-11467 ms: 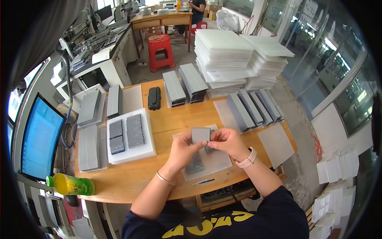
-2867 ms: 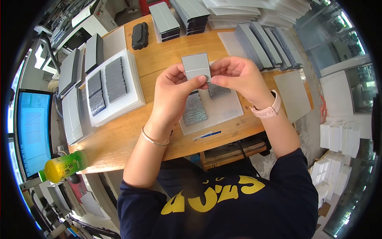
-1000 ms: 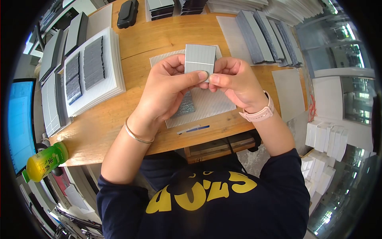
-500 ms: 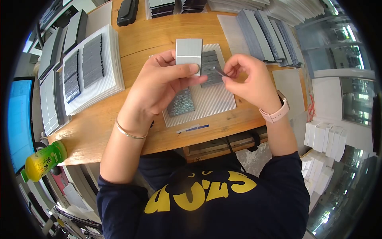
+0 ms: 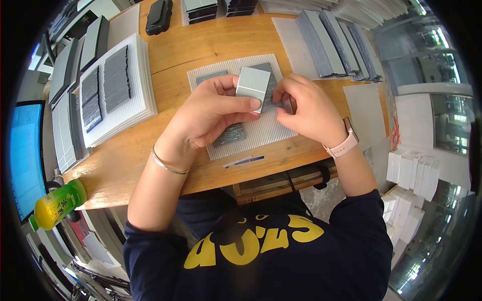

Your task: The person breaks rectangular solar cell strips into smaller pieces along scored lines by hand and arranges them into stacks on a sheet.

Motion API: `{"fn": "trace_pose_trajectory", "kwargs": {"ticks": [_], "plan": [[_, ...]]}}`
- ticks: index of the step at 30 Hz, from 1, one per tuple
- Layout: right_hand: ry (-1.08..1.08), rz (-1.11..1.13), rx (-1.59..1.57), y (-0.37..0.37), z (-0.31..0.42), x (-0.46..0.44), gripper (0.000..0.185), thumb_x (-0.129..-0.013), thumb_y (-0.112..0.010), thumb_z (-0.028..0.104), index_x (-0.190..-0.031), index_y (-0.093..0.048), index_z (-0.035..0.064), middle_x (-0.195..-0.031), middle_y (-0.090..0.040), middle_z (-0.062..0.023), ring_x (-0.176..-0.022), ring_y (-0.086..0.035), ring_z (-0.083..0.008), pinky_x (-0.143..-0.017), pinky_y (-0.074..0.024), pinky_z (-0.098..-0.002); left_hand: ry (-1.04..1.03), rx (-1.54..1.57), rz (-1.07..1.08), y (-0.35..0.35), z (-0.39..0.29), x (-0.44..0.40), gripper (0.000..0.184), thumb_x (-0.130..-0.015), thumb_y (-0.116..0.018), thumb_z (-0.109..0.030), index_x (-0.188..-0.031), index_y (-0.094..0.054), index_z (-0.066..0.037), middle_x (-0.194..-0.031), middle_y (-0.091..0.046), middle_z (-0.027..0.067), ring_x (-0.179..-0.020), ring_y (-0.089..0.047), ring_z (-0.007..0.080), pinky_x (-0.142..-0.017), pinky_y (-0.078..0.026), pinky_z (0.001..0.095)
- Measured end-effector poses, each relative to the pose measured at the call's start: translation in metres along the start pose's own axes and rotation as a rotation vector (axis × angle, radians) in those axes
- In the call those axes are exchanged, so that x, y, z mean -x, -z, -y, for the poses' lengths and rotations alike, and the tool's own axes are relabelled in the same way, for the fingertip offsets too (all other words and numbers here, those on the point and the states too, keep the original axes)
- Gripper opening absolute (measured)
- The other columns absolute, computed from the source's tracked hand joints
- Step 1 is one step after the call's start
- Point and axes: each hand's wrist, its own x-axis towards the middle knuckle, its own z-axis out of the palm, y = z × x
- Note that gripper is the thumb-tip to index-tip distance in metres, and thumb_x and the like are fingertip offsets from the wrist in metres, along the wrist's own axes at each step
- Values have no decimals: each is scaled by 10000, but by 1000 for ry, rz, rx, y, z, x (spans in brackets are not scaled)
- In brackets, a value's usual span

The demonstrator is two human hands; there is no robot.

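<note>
Gray block: the pale gray block [image 5: 252,85] is up in the left hand, above the corrugated sheet [image 5: 258,139], a light line crossing its face.
Left hand: this hand [image 5: 213,108] has the block pinched, thumb over its lower end; a bangle [image 5: 168,164] circles the wrist.
Right hand: just beside the block, this one [image 5: 306,108] has its fingers curled narrow about a small dark piece [image 5: 287,105], partly hidden from me.
Dark slabs: under and around the hands, several [image 5: 230,135] lie on the sheet.
Pen: a blue-and-white one [image 5: 251,161] rests on the wooden table [image 5: 201,45], near the sheet's near edge.
White stack: over on the left, this pile [image 5: 143,85] bears dark textured pieces [image 5: 117,78].
Long blocks: a row [image 5: 326,47] sits at the far right.
Bottle: yellow and green [image 5: 59,203], by the monitor [image 5: 25,155].
</note>
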Motion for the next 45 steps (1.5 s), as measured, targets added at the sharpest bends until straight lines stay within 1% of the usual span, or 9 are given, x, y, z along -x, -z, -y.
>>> {"fn": "trace_pose_trajectory", "kwargs": {"ticks": [2,5,8,10,16,25,31,34,45], "plan": [[7,3,-9,0,-2,0,147,-643,-612,69,-769,-561,14,-730,-540,-93,-699,-557,-228,-640,-453,-326,-6,14,2,-1,0,0,337,-756,-609,38,-1081,-520,45,-1010,-588,117,-896,-598,196,-843,-512,355],[-100,41,-323,3,0,1,148,-694,-649,64,-818,-589,10,-781,-593,-75,-738,-581,-162,-653,-470,-279,-32,41,6,-3,0,1,322,-750,-623,37,-1060,-538,31,-985,-599,108,-895,-600,198,-848,-508,358],[-224,-4,-1036,-2,8,4,174,-735,-683,55,-877,-605,-8,-840,-625,-72,-767,-590,-104,-671,-484,-223,-83,36,-39,-7,1,3,273,-745,-634,43,-1008,-563,23,-941,-613,94,-863,-603,179,-819,-508,326],[-226,-19,-1103,-2,14,3,193,-741,-689,44,-900,-603,-23,-837,-629,-74,-759,-597,-96,-677,-491,-205,-107,37,-86,-12,-2,4,200,-744,-634,64,-935,-584,32,-894,-623,90,-799,-606,150,-762,-514,273],[-288,-42,-1109,-9,16,-2,189,-730,-697,22,-883,-599,-29,-779,-635,-67,-701,-609,-94,-642,-500,-190,-164,11,-66,-8,0,4,170,-739,-640,62,-899,-595,27,-844,-632,87,-760,-603,132,-701,-491,239],[-253,26,-1277,-18,5,-5,134,-768,-656,46,-868,-595,-20,-750,-618,-54,-682,-593,-95,-655,-497,-203,-261,-115,-117,-12,1,5,164,-728,-651,35,-883,-602,22,-827,-622,68,-744,-577,107,-699,-473,221],[-244,0,-1287,-17,7,-4,133,-770,-648,36,-878,-598,-23,-769,-623,-58,-690,-592,-98,-657,-496,-208,-308,-281,-192,-13,2,5,206,-731,-655,25,-927,-590,27,-882,-627,85,-809,-590,136,-766,-481,254],[-262,14,-1300,-16,7,-4,138,-767,-651,33,-880,-599,-25,-777,-626,-65,-687,-592,-103,-650,-498,-213,-358,-243,-197,-17,4,5,158,-731,-659,11,-880,-608,24,-815,-631,71,-722,-582,98,-680,-475,214],[-263,90,-1541,-19,4,-3,123,-765,-642,17,-870,-599,-30,-800,-631,-101,-671,-595,-127,-631,-503,-231,-248,25,-39,-12,7,3,201,-768,-608,43,-968,-589,51,-882,-632,100,-778,-606,136,-721,-502,250]]}}
